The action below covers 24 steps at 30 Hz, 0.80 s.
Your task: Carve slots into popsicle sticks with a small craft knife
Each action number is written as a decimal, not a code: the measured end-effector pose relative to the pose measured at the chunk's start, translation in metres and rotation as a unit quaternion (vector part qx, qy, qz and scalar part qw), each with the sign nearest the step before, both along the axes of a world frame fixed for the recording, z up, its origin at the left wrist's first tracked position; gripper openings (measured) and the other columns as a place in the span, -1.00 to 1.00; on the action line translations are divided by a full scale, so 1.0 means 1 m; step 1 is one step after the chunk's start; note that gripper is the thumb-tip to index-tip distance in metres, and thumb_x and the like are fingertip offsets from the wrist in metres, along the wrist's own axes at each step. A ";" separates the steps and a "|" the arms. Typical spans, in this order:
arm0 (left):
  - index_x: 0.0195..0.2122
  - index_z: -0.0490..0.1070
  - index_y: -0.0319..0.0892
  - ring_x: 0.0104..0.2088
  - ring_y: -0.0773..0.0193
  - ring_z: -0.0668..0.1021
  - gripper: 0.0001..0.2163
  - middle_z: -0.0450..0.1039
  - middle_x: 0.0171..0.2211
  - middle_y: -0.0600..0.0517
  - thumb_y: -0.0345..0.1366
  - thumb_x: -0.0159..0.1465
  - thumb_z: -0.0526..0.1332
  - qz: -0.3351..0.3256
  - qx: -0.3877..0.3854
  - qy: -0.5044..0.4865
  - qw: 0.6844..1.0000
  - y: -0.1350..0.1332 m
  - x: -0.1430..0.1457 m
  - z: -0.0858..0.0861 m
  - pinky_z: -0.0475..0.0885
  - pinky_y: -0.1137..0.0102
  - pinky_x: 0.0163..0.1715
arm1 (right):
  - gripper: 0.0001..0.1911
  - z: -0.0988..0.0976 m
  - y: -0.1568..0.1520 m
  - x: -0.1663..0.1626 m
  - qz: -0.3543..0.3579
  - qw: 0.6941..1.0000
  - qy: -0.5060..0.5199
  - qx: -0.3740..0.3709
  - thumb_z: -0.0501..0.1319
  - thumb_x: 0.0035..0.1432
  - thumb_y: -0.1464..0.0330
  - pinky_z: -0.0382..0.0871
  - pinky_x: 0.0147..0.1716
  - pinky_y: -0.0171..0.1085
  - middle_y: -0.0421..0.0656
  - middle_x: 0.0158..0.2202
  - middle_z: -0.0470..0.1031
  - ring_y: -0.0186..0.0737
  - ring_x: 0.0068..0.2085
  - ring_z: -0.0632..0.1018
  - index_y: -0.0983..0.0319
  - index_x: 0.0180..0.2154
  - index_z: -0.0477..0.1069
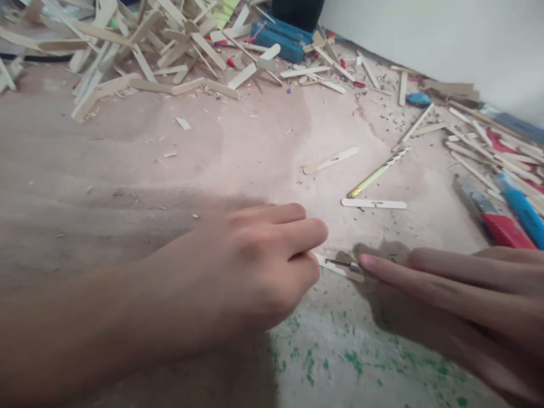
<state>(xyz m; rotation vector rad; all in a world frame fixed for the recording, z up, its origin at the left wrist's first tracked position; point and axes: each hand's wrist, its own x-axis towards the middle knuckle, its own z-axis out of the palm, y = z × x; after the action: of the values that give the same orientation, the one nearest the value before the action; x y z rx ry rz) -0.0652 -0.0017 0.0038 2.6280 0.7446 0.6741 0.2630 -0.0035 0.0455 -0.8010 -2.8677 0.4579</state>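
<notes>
My left hand (263,266) is closed, its fingers curled down over the left end of a wooden craft stick (348,275). That end of the stick is hidden behind the fingers. From the right, my right hand (459,289) grips a tool with a thin dark metal tip (342,263), index finger stretched along it. The tip lies over the stick, close to my left fingers; the tool's handle is hidden under the hand. Beyond my hands rest two more craft sticks, one flat (386,204) and one slanted (331,161), each with a small slot or mark near its middle.
A patterned yellow pencil (378,172) lies beside the flat stick. At the right are a red-handled cutter (505,226) and a blue tool (522,207), near piled sticks (484,147). A heap of joined sticks (140,45) and a blue object (283,39) stand at the back.
</notes>
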 end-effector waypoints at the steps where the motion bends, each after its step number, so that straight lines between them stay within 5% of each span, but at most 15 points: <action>1: -0.34 0.55 -0.21 -0.22 0.21 0.49 -0.63 0.47 -0.24 0.03 -0.56 0.64 0.15 0.000 0.001 0.003 1.000 0.000 0.000 0.000 0.32 0.19 -0.26 | -0.52 -0.002 0.000 0.001 0.002 1.000 0.001 0.002 0.07 0.72 0.45 0.55 -0.42 -0.25 -0.13 0.03 0.77 -0.26 -0.22 0.76 0.12 0.48 0.47; 5: -0.31 0.58 -0.22 -0.23 0.24 0.49 -0.63 0.48 -0.23 0.04 -0.58 0.64 0.14 0.002 0.006 0.008 1.000 -0.002 -0.002 -0.001 0.37 0.23 -0.24 | -0.54 -0.007 -0.002 -0.003 -0.018 0.998 0.037 -0.042 0.04 0.75 0.43 0.47 -0.51 -0.24 -0.11 0.04 0.79 -0.26 -0.27 0.76 0.11 0.48 0.45; 8: -0.23 0.63 -0.23 -0.21 0.25 0.51 -0.61 0.51 -0.21 0.04 -0.60 0.66 0.07 0.001 0.006 0.008 1.000 -0.003 -0.003 -0.002 0.38 0.27 -0.22 | -0.61 -0.008 0.000 -0.010 -0.041 0.991 0.078 -0.097 0.14 0.73 0.41 0.62 -0.43 -0.31 -0.14 0.07 0.82 -0.20 -0.13 0.84 0.06 0.40 0.53; 14: -0.19 0.65 -0.23 -0.20 0.22 0.51 -0.62 0.53 -0.20 0.04 -0.58 0.67 0.07 -0.001 0.012 0.013 1.000 -0.001 -0.001 -0.003 0.38 0.27 -0.21 | -0.60 -0.005 0.012 -0.015 -0.051 0.982 0.105 -0.146 0.21 0.64 0.46 0.69 -0.39 -0.32 -0.20 -0.18 0.78 -0.16 -0.16 0.84 0.04 0.32 0.62; 24: -0.30 0.64 -0.22 -0.28 0.18 0.48 -0.55 0.52 -0.27 0.01 -0.62 0.61 0.02 -0.016 -0.013 0.023 1.000 0.002 -0.002 0.007 0.33 0.20 -0.30 | -0.45 -0.009 0.003 -0.001 -0.055 0.990 0.065 -0.116 0.10 0.71 0.41 0.60 -0.43 -0.28 -0.19 0.08 0.80 -0.19 -0.20 0.81 -0.11 0.53 0.43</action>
<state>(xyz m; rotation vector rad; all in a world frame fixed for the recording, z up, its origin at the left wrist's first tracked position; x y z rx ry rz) -0.0669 0.0000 0.0104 2.6341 0.7170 0.5913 0.2618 0.0000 0.0365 -0.9215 -2.6665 0.8075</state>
